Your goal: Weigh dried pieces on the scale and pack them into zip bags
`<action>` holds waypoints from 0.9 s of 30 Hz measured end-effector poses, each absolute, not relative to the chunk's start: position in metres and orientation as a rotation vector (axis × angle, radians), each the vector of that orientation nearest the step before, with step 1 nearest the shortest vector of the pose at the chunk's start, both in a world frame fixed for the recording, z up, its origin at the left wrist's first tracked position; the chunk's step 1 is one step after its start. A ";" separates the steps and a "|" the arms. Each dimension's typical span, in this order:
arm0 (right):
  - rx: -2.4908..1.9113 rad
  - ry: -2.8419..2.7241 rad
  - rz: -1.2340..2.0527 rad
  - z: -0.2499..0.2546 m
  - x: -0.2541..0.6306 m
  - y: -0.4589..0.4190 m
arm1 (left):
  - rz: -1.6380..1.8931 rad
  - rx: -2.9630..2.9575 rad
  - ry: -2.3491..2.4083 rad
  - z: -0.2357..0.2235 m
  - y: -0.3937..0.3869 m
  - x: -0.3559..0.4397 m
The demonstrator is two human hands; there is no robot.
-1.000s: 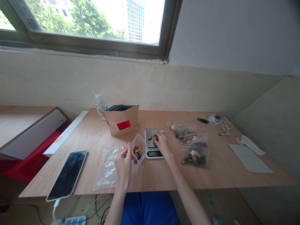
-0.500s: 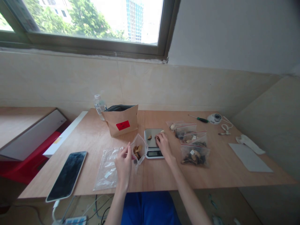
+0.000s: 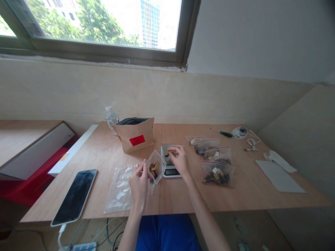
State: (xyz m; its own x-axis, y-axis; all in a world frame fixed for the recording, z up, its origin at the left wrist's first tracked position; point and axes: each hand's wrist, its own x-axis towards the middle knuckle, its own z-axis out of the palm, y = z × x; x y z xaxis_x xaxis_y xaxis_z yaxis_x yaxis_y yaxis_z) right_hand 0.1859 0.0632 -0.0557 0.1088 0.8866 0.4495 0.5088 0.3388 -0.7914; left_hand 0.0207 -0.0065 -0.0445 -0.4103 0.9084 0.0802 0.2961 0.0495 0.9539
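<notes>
Under a window (image 3: 104,22), your wooden table (image 3: 178,198) holds a small scale (image 3: 172,175) near its middle. Your left hand (image 3: 138,179) pinches the edge of an open clear bag (image 3: 160,158) between thumb and fingers; brown dried pieces (image 3: 154,168) lie inside it. Your right hand (image 3: 180,158) is above the scale's plate, its thumb and fingertips closed around a small brown piece (image 3: 171,152). You have a flat plastic bag (image 3: 119,188) beside your left hand, a paper pouch (image 3: 138,129) behind the open bag, and filled zip bags (image 3: 218,174) to the right of the scale. At your far left lies a phone (image 3: 75,197).
</notes>
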 end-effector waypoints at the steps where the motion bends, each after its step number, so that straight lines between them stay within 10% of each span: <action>1: -1.258 -1.526 0.513 -0.045 0.179 0.058 | 1.373 1.218 1.758 -0.044 -0.007 0.021; 27: -1.371 -1.677 0.538 -0.073 0.193 0.084 | 1.389 1.121 1.756 -0.038 -0.007 0.017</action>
State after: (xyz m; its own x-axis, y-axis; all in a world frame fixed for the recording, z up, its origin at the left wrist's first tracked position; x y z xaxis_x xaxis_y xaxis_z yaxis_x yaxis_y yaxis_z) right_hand 0.1929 0.0845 -0.0731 -0.0048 0.9353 0.3539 0.5548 0.2969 -0.7772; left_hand 0.0169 -0.0068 -0.0378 -0.4416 0.8967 0.0304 0.2361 0.0835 0.9681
